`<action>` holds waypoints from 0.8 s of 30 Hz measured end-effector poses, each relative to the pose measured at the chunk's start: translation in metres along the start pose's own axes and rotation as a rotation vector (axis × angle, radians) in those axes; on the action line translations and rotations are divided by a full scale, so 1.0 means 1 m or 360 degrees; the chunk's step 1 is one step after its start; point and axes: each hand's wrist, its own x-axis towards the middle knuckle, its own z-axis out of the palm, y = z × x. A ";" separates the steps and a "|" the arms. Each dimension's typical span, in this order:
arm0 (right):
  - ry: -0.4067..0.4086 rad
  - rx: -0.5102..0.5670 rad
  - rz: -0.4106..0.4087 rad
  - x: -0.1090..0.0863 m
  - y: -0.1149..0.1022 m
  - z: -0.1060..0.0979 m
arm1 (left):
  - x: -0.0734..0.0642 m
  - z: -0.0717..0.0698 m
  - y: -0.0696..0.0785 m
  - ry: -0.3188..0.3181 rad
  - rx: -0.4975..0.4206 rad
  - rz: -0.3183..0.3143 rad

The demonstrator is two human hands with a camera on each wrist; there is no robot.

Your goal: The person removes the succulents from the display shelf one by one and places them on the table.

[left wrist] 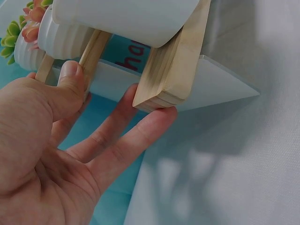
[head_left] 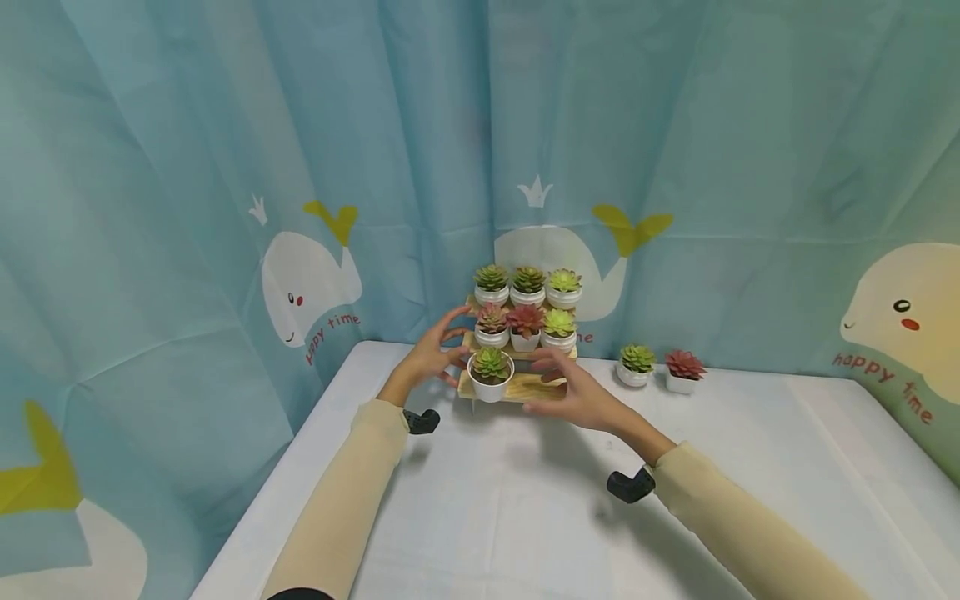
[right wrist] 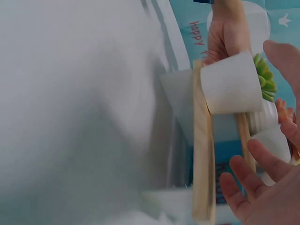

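A three-step wooden plant stand (head_left: 540, 388) holds several small artificial succulents in white pots. On its lowest step, toward the left end, sits a green succulent in a white pot (head_left: 491, 390). My left hand (head_left: 431, 354) is at the stand's left side with fingers spread. In the left wrist view, its fingertips (left wrist: 164, 114) touch the end of the lowest board (left wrist: 173, 79) and its thumb lies against the middle board (left wrist: 93, 49). My right hand (head_left: 581, 396) hovers before the stand's right end, fingers apart and holding nothing.
Right of the stand, a green succulent (head_left: 636, 364) and a red succulent (head_left: 684, 371) in white pots stand on the white table (head_left: 465, 508). Blue curtains (head_left: 420, 125) printed with whales hang close behind and to the left.
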 end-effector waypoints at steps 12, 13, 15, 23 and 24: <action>0.0129 0.0007 -0.0131 0.019 0.005 0.026 | 0.001 0.001 0.001 0.0000 0.0014 0.0001; 0.0145 0.0015 -0.0134 0.020 0.004 0.028 | 0.001 0.001 0.001 0.0004 0.0015 0.0001; 0.0173 0.0014 -0.0152 0.024 0.004 0.032 | 0.001 0.000 0.001 0.0006 0.0020 0.0004; 0.0235 -0.0090 -0.0034 0.032 -0.003 0.046 | 0.000 0.000 -0.002 0.0015 0.0028 0.0029; 0.0239 -0.0109 -0.0008 0.033 -0.004 0.047 | 0.000 0.000 -0.002 0.0017 0.0029 0.0032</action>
